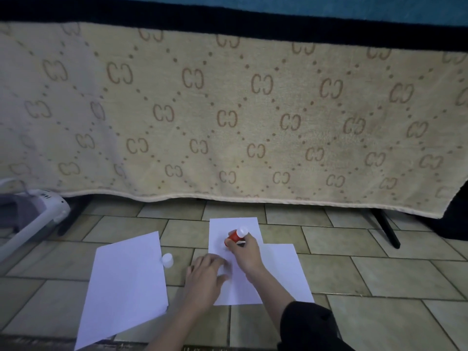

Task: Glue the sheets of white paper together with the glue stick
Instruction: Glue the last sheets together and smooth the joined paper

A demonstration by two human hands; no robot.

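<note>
Head view: work surface is a floor of pale greenish rectangular tiles [379, 274] with dark grout. Three sheets of white paper lie flat on it. Large tilted white sheet [126, 282] at left, well apart from the hands. Upright white sheet [225, 229] at centre, its near part overlapping a wider white sheet [278, 274] that extends right and toward the viewer. Right hand [247, 252] grips a red-bodied glue stick with a white end [236, 235]; fingers curled round the barrel, stick tilted, white end up and away, the lower end at the surface of the centre sheet; contact itself is hidden by the fingers. Left hand [206, 272] lies flat with fingers straight and spread, pressing on the paper at the near left part of the overlapped sheets, just beside the right hand. Right forearm carries a dark sleeve [309, 325]. Small white cylindrical cap [167, 259] stands on the floor at the right edge of the tilted sheet, touching or just overlapping it; cannot tell which. Behind: a beige fleece blanket with a brown interlocked-letter and dotted diamond pattern [228, 117] hangs over a frame with black legs [386, 229]. Far left: a white and grey plastic appliance [30, 219], partly cut off by the frame edge.
</note>
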